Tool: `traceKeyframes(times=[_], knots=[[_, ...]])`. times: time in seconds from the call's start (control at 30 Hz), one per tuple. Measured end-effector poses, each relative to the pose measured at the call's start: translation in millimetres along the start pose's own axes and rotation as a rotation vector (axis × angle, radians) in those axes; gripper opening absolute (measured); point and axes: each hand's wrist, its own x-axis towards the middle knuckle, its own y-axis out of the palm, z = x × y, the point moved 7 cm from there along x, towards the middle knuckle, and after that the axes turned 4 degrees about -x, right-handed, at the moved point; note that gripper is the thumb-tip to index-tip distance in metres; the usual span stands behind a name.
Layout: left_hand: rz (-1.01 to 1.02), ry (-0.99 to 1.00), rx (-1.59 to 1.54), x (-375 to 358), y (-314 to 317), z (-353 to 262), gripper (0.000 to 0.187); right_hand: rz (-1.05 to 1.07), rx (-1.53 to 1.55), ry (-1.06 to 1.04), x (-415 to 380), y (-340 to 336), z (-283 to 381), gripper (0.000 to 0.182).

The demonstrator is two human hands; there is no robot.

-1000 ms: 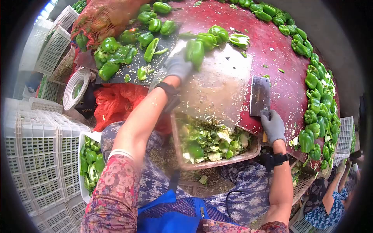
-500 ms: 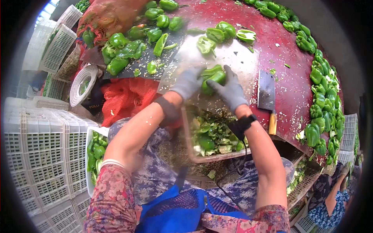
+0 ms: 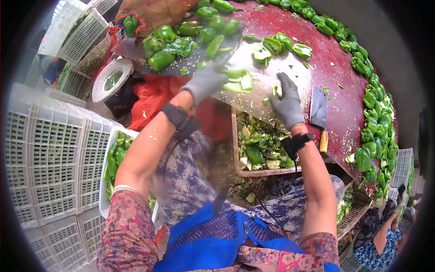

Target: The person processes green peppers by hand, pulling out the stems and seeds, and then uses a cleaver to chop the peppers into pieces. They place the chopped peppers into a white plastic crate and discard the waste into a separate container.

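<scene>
My left hand [image 3: 206, 82], in a grey glove, holds an opened green bell pepper [image 3: 239, 80], its pale inner side showing. Over the metal sheet [image 3: 253, 97], my gloved right hand [image 3: 288, 103] has a small pale green pepper piece [image 3: 277, 90] between thumb and fingers. Below the hands, a tray [image 3: 236, 154] holds pepper scraps. Cut pepper halves [image 3: 272, 45] lie beyond the hands on the sheet. To the right rests a cleaver [image 3: 319, 108] with a wooden handle.
Whole green peppers [image 3: 165, 45] lie at the back left beside a net sack [image 3: 158, 16]. A long row of peppers [image 3: 374, 118] lines the table's right edge. White crates [image 3: 50, 149] and a tub of peppers [image 3: 118, 154] stand at left. Another person [image 3: 380, 245] is at lower right.
Both hands were together on the green pepper. They have moved apart: the left went left with the opened pepper, the right holds a small piece. The camera view has shifted.
</scene>
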Motion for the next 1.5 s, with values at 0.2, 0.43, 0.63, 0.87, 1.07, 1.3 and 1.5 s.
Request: traceKeyframes(times=[0.2,0.43,0.63,0.87,1.07,1.3,1.5], knots=[[0.298,0.006,-0.259,-38,12,-3,0.040,0.240,-0.043,-0.681,-35,-21,131,0.040],[0.274,-0.161,-1.060,-87,33,-1,0.030,0.239,0.186,-0.437,-55,-19,134,0.033],[0.185,-0.243,-1.458,-126,73,-13,0.034,0.283,0.392,-0.332,-74,-13,147,0.041],[0.471,-0.293,-1.514,-133,110,14,0.041,0.573,0.402,-0.326,-90,2,139,0.019],[0.422,-0.399,-1.397,-127,120,25,0.043,0.510,0.328,-0.362,-100,4,136,0.028],[0.183,-0.386,-1.434,-121,103,21,0.047,0.233,0.195,-0.105,-107,1,108,0.023],[0.120,-0.257,-1.419,-137,80,-8,0.046,0.667,-0.091,0.164,-126,6,-12,0.041]])
